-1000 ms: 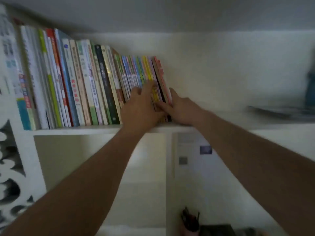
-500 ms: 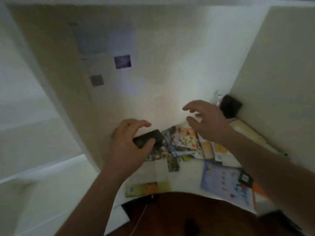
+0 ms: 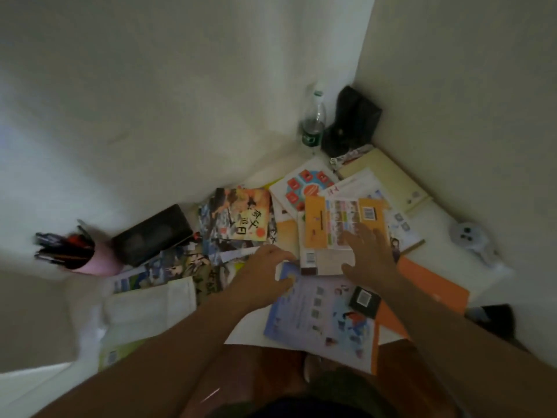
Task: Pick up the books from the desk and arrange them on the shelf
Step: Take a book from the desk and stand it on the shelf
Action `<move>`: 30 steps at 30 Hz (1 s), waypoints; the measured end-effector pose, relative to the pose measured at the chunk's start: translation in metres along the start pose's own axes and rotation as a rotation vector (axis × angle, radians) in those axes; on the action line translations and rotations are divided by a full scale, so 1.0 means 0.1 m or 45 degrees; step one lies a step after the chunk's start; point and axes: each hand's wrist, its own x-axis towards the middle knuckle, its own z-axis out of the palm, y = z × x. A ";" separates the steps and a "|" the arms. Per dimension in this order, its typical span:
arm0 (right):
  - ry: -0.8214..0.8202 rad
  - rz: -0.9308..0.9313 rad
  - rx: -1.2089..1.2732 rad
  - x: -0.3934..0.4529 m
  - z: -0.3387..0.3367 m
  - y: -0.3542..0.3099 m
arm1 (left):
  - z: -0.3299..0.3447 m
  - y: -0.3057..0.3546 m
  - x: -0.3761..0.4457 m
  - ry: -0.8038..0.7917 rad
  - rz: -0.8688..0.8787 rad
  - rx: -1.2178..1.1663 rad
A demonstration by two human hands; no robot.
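Note:
Several books lie scattered on the white desk (image 3: 443,215). My left hand (image 3: 265,274) curls its fingers and thumb round the top left corner of a pale blue book (image 3: 316,321) near the front edge. My right hand (image 3: 372,257) is spread flat, fingers straight, over an orange-yellow book (image 3: 328,224) stacked on a white one. A colourful comic book (image 3: 241,218) lies to the left, and a white book with a red circle (image 3: 301,188) lies behind. An orange folder (image 3: 431,285) sits under my right forearm. The shelf is out of view.
A pink pen cup (image 3: 81,257) and a black box (image 3: 150,233) stand at the left against the wall. A clear bottle (image 3: 313,122) and a black bag (image 3: 354,122) fill the back corner. A small white gadget (image 3: 470,236) lies at the right; white cloth (image 3: 147,306) at front left.
My view dropped from the shelf's row of books to the desk. Both hands left the shelved books and came down onto the scattered books; the left now grips the blue book's corner.

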 end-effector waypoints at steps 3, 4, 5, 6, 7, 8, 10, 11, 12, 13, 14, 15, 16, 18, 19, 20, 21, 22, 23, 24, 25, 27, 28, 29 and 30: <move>0.025 -0.030 -0.035 0.24 0.09 0.22 | 0.20 0.21 0.43 -0.113 -0.080 0.085; 0.017 -0.032 -0.019 0.30 0.09 0.28 | 0.25 0.27 0.54 -0.106 -0.088 0.139; 0.008 -0.037 -0.007 0.37 0.11 0.33 | 0.30 0.33 0.62 -0.081 -0.076 0.225; 0.006 -0.042 -0.007 0.41 0.12 0.37 | 0.34 0.38 0.70 -0.042 -0.031 0.333; 0.015 -0.046 -0.014 0.45 0.14 0.40 | 0.38 0.43 0.78 -0.007 0.029 0.434; 0.031 -0.051 -0.025 0.48 0.15 0.43 | 0.41 0.47 0.87 0.027 0.088 0.508; 0.102 -0.090 -0.051 0.50 0.15 0.45 | 0.46 0.54 1.03 0.065 0.173 0.604; 0.140 -0.123 -0.058 0.50 0.14 0.45 | 0.48 0.56 1.11 0.061 0.197 0.649; 0.180 -0.162 -0.066 0.50 0.11 0.44 | 0.49 0.58 1.18 0.052 0.207 0.702; 0.222 -0.217 -0.079 0.51 0.07 0.43 | 0.50 0.59 1.24 0.045 0.206 0.744; 0.269 -0.289 -0.072 0.51 0.01 0.43 | 0.49 0.61 1.30 0.057 0.195 0.759; 0.310 -0.374 -0.029 0.52 -0.08 0.43 | 0.48 0.62 1.34 0.101 0.183 0.736; 0.345 -0.446 0.045 0.53 -0.18 0.44 | 0.43 0.63 1.36 0.156 0.173 0.679; 0.470 -0.510 0.293 0.53 -0.37 0.52 | 0.27 0.69 1.38 0.220 0.174 0.524; 0.538 -0.442 0.477 0.53 -0.44 0.57 | 0.16 0.72 1.36 0.238 0.154 0.423; 0.581 -0.278 0.707 0.50 -0.54 0.62 | 0.05 0.73 1.34 0.246 0.111 0.310; 0.584 -0.070 0.954 0.47 -0.61 0.66 | -0.05 0.74 1.30 0.254 0.057 0.194; 0.540 0.120 1.180 0.47 -0.65 0.68 | -0.13 0.74 1.25 0.253 -0.004 0.054; 0.440 0.266 1.389 0.47 -0.69 0.66 | -0.20 0.74 1.20 0.239 -0.062 -0.157; 0.302 0.351 1.581 0.48 -0.70 0.64 | -0.23 0.74 1.15 0.212 -0.114 -0.442; 0.134 0.383 1.742 0.49 -0.68 0.63 | -0.24 0.75 1.09 0.174 -0.166 -0.745; -0.237 0.322 1.874 0.47 -0.61 0.57 | -0.20 0.78 1.01 0.109 -0.277 -1.216; -0.406 0.246 1.895 0.43 -0.57 0.51 | -0.16 0.81 0.98 0.078 -0.329 -1.394; -0.521 0.182 1.922 0.40 -0.53 0.44 | -0.12 0.83 0.95 0.054 -0.379 -1.534; -0.570 0.144 1.960 0.36 -0.50 0.36 | -0.07 0.83 0.94 0.040 -0.435 -1.631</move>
